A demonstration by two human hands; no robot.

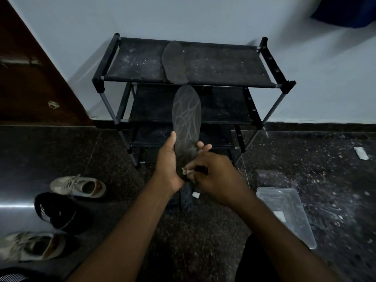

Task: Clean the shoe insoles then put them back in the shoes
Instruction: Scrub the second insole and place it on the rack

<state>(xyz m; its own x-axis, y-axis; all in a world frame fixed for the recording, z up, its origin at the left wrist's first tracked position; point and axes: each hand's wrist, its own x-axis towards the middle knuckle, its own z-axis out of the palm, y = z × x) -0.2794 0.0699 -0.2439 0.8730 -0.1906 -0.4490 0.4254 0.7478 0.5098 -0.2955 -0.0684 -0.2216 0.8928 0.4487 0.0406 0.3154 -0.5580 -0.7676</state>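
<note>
Right hand (215, 176) is pinching a little pale wad (185, 171) against the heel of the dark insole (186, 119), which the left hand (167, 165) grips pointing toward 12 o'clock, so I'd rub short firm strokes heel-to-toe with it braced.

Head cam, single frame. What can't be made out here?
Head view throughout:
- cleaning item in the right hand: only a pale tip shows, and fingers cover the rest.
- held insole: heel end mostly covered by the left hand and the right hand.
- dark object below the hands: wrists overlap it, too dim to identify.
- clear tub: contents blurred.
</note>
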